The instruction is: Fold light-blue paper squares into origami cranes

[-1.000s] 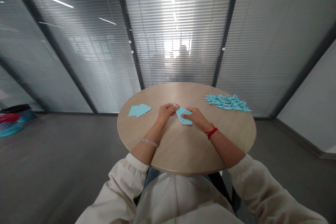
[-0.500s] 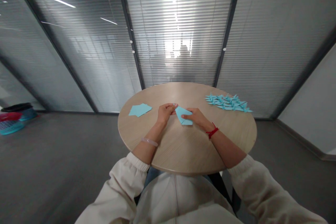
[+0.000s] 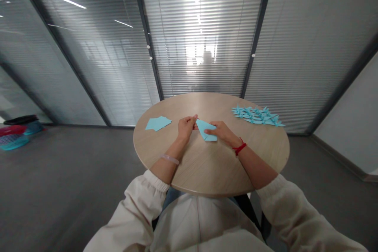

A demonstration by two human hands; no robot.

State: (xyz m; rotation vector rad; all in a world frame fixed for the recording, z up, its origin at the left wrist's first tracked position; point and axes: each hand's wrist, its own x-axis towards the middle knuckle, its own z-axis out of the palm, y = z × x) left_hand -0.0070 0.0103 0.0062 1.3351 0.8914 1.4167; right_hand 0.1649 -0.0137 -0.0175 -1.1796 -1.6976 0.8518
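Observation:
A partly folded sheet of light-blue origami paper (image 3: 203, 126) is held between my hands over the middle of the round table. My left hand (image 3: 186, 126) pinches its upper left corner, thumb on top and fingers beneath. From the other side my right hand (image 3: 220, 130) grips the paper, its thumb lying across the face; the fingers behind are hidden. A folded flap shows along the lower edge. To the left lie flat blue paper sheets (image 3: 158, 123), overlapping. Several folded blue paper cranes (image 3: 256, 115) sit in rows at the right.
The round wooden table (image 3: 195, 175) stands close to a glass wall with blinds (image 3: 203, 19). Baskets (image 3: 13, 138) in blue and red rest on the grey floor at far left. A white wall (image 3: 351, 126) rises at the right.
My left thumb has lifted slightly at the paper's corner, and the upper left edge looks narrower. My right hand keeps its hold. The view has shifted a little.

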